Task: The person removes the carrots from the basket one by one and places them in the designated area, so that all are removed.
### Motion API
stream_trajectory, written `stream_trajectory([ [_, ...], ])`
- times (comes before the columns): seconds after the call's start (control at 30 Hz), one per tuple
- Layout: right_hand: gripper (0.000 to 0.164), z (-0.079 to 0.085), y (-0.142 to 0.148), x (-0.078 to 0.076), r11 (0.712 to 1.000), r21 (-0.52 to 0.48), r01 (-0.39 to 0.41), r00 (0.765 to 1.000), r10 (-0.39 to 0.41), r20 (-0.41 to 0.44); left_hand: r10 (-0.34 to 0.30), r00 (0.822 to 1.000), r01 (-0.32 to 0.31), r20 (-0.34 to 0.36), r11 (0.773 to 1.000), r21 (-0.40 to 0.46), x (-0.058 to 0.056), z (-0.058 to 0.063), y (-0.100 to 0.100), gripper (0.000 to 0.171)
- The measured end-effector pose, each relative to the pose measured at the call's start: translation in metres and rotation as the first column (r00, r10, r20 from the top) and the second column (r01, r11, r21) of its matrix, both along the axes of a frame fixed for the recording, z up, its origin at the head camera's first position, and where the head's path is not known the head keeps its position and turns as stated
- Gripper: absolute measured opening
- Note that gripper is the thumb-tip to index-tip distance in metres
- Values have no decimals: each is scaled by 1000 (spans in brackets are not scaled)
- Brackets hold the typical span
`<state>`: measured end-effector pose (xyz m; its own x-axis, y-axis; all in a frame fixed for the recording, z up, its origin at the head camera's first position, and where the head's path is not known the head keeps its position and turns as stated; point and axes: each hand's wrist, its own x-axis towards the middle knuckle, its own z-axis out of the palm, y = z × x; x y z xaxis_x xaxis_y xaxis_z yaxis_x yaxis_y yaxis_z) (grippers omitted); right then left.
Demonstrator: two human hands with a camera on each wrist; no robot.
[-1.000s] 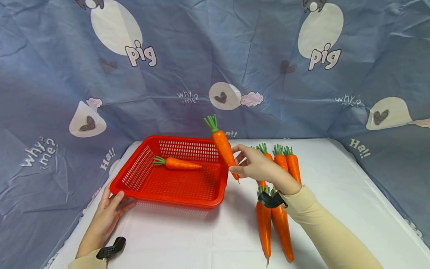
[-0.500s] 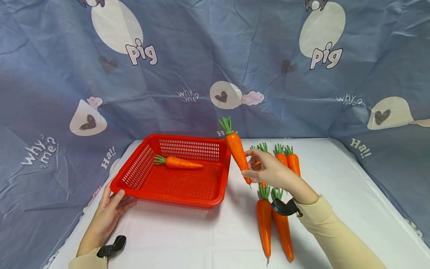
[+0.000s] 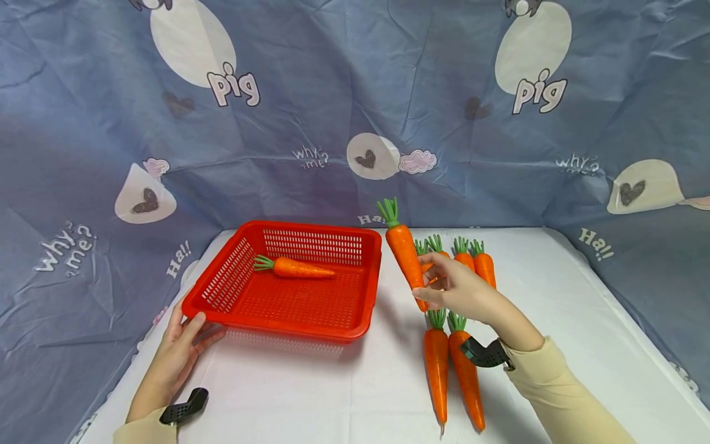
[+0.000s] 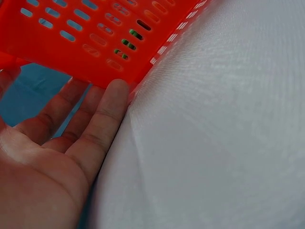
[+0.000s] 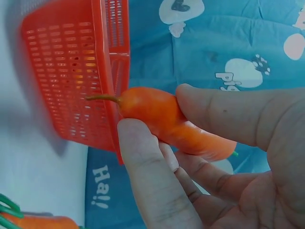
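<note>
My right hand (image 3: pixel 463 290) pinches a carrot (image 3: pixel 406 254) near its pointed lower end, holding it above the table right of a red plastic basket (image 3: pixel 288 330). The carrot's green tops point up and tilt to the left. In the right wrist view, thumb and fingers are around the orange body (image 5: pixel 152 109). My left hand (image 3: pixel 173 364) grips the basket's near left corner, thumb at the rim; the left wrist view shows straight fingers (image 4: pixel 97 126) against its slotted wall. One carrot (image 3: pixel 299 269) lies inside the basket, its tops to the left.
Two carrots, one of them a front carrot (image 3: pixel 436 373), lie side by side on the white tablecloth (image 3: pixel 554 320). Behind them is a row of several more, including a back carrot (image 3: pixel 484 269), partly hidden by my right hand. A blue printed cloth (image 3: pixel 471 191) hangs behind the table.
My right hand has moved right and slightly toward me with the carrot, away from the basket's right rim. My left hand and the basket have stayed in place.
</note>
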<state>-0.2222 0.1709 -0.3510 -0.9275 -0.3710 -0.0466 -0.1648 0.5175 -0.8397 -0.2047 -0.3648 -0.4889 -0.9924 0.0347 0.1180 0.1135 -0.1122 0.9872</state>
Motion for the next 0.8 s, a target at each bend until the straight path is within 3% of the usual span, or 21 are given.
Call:
stream_trajectory([
  [0.8, 73, -20, 43, 31, 995, -56, 87, 994, -83, 70, -9, 1000, 9, -17, 1000, -2, 1, 0, 0, 55],
])
